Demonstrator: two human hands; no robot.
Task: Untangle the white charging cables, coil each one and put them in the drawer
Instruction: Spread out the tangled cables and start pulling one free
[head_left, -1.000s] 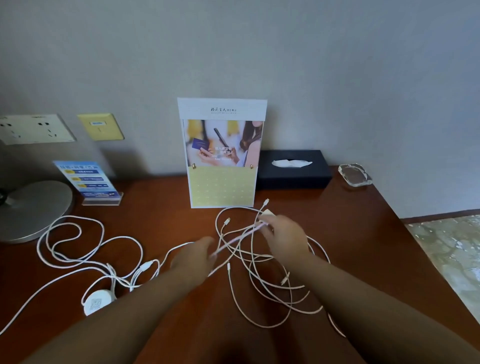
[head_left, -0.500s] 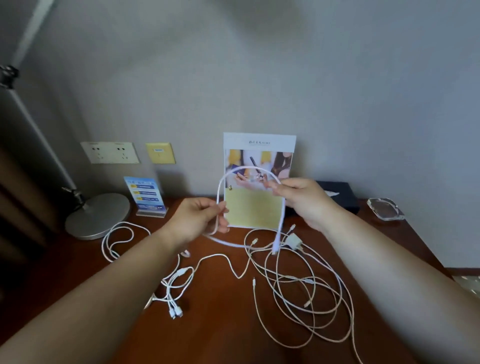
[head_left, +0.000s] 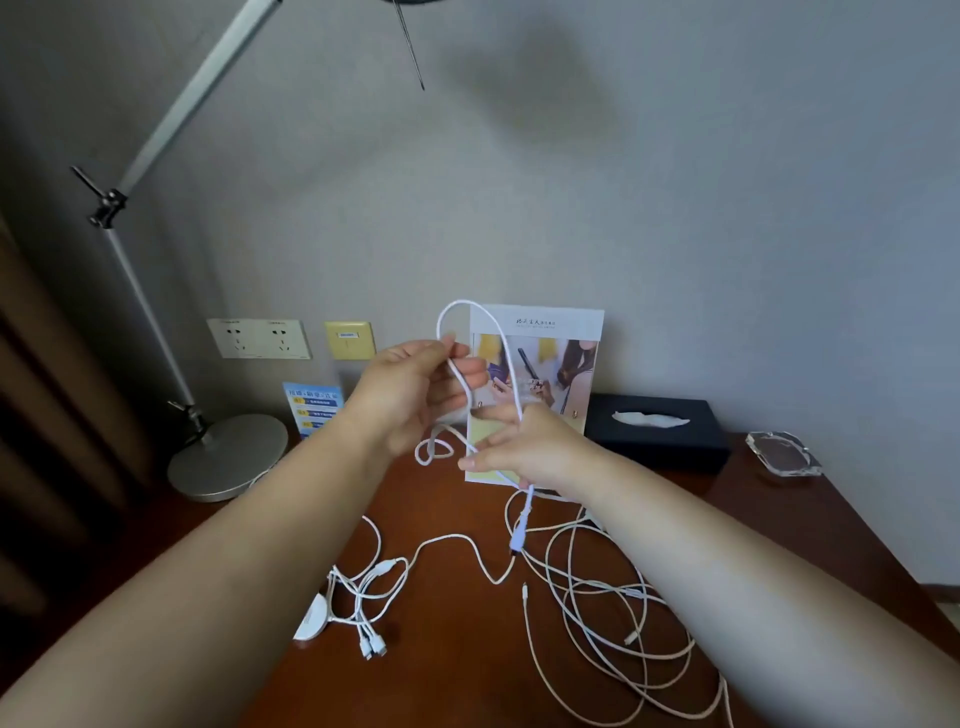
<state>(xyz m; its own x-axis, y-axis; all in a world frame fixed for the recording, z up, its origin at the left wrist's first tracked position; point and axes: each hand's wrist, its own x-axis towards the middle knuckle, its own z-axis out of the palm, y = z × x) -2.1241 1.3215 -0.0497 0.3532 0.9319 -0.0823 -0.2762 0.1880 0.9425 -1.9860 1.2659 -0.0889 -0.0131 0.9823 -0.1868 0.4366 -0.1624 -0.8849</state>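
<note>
I hold one white charging cable (head_left: 506, 345) up above the desk as a loop. My left hand (head_left: 415, 395) pinches the loop's left side between thumb and fingers. Lower and to the right, my right hand (head_left: 524, 449) grips the same cable, and its plug end (head_left: 519, 532) hangs below that hand. A loose tangle of white cables (head_left: 608, 613) lies on the wooden desk (head_left: 447, 670) at the right. A multi-plug cable with a round white hub (head_left: 314, 618) lies at the left. No drawer is in view.
A printed sign stand (head_left: 540, 364) is right behind my hands. A black tissue box (head_left: 660, 431) and a glass ashtray (head_left: 784, 452) sit at the back right. A desk lamp base (head_left: 228, 457), a small blue card (head_left: 311, 410) and wall sockets (head_left: 260, 338) are at the left.
Both hands lifted one cable off the desk, raised it and came closer together. The loop went from wide to narrow and tall. The camera tilted up.
</note>
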